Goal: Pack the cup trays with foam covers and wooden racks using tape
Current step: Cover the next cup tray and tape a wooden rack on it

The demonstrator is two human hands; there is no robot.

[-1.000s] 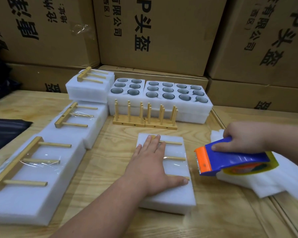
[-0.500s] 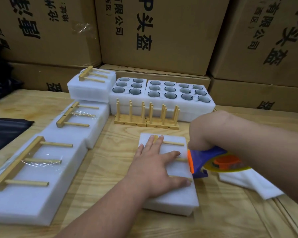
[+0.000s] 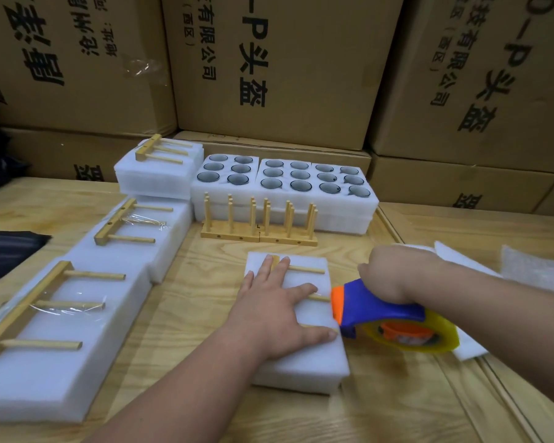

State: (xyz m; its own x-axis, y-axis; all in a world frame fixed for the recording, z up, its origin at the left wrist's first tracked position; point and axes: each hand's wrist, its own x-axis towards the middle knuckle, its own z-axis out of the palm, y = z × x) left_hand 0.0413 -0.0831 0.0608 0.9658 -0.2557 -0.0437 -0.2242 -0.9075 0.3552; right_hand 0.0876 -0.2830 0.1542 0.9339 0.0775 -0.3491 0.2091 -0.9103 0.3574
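Observation:
A white foam-covered tray (image 3: 304,362) lies in front of me with a wooden rack (image 3: 306,269) flat on top. My left hand (image 3: 274,310) presses flat on the rack and foam, fingers spread. My right hand (image 3: 394,273) grips the blue and orange tape dispenser (image 3: 378,310), whose orange nose touches the tray's right edge at the middle peg. Its yellowish tape roll (image 3: 429,335) hangs to the right.
Taped packs with racks line the left: one near (image 3: 45,340), one further back (image 3: 154,231), one stacked (image 3: 157,174). Open cup trays (image 3: 285,196) and upright wooden racks (image 3: 259,228) stand behind. Loose foam sheets (image 3: 480,266) lie right. Cardboard boxes (image 3: 269,65) wall the back.
My right hand brought the tape dispenser from the right over to the tray's right edge and lowered it there. My left hand stayed pressed on the rack.

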